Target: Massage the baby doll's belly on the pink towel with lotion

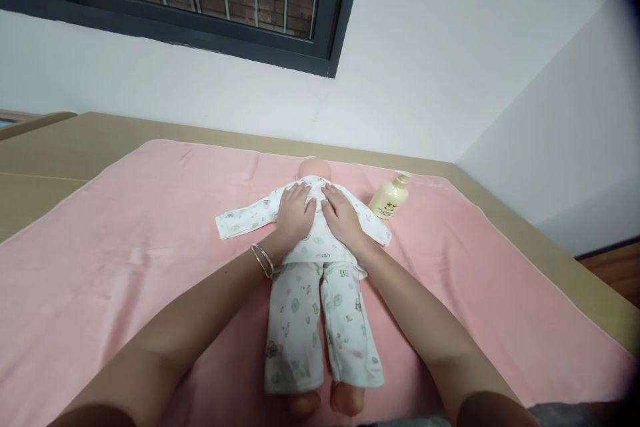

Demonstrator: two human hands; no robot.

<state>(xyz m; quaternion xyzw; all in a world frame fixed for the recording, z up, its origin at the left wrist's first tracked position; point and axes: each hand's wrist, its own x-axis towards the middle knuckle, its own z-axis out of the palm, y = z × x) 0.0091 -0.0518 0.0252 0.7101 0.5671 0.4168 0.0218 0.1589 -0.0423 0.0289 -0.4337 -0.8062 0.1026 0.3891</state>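
While doll point(323, 250) lay on pink cloth point(150, 247), left hand point(295, 215) and right hand point(343, 213) rested on shirt point(320, 233), fingers point(301, 193) unclenched.

On the doll point(320, 233), the pyjama top point(313, 250) and trousers point(295, 327) look like matt cotton, the head point(315, 167) like smooth plastic. The pump bottle point(391, 197) seems glossy plastic, the blanket point(170, 213) matt cloth (softly creased), the bangles point(263, 260) shiny metal, the wall point(425, 47) smooth.

The left hand point(295, 213) and right hand point(343, 213) lie on a doll point(320, 247) on a pink blanket point(165, 240). A yellow bottle point(390, 198) is at three o'clock from the hands.
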